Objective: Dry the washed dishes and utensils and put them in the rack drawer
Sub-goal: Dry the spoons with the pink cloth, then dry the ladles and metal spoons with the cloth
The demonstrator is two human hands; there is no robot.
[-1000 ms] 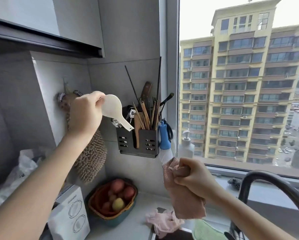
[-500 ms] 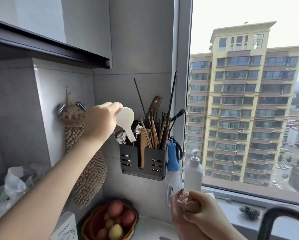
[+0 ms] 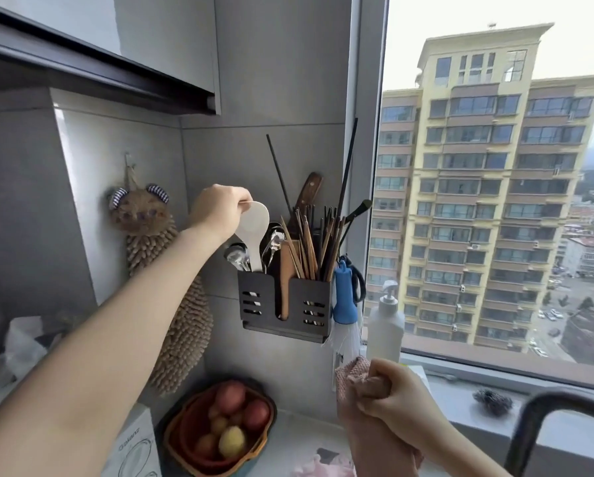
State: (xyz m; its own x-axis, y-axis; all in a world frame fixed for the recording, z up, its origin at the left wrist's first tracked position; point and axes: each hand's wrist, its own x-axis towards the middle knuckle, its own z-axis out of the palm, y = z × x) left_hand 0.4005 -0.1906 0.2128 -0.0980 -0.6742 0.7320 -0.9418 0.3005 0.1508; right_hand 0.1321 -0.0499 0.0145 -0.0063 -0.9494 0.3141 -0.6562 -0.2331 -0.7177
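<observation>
Left hand: up at centre frame, the left hand point(image 3: 220, 210) pinches the top edge of the white rice paddle point(image 3: 254, 232) between thumb and curled fingers.
Rice paddle: blade up, handle down. It stands nearly upright in the left compartment of the black utensil holder point(image 3: 285, 304), right beside the metal spoons point(image 3: 235, 258).
Utensil holder: fixed to the grey wall just left of the window frame, and it's packed. The chopsticks point(image 3: 309, 242) crowd the right compartment, a wooden spatula point(image 3: 285, 280) sits in the middle slot, and a knife handle point(image 3: 307, 194) pokes up behind.
Right hand: low in the frame, right of centre, the right hand point(image 3: 392, 397) is fisted tight around a pink cloth point(image 3: 349, 376). The cloth bunches out above the knuckles and hangs below the fist.
Right of the holder: a blue-handled brush point(image 3: 343, 297) hangs off its side, and a white soap dispenser point(image 3: 385, 321) stands just beside that at the sill.
Left wall: a fluffy brown hand towel point(image 3: 171, 304) with an animal face hangs from a hook, partly behind the left forearm.
Counter, bottom centre: an orange basket point(image 3: 264, 438) of fruit sits there, with a white box point(image 3: 134, 445) to its left.
Bottom right: the dark arc of a faucet point(image 3: 529, 425) curves in, with a dark scrubber point(image 3: 491, 401) on the sill behind it.
</observation>
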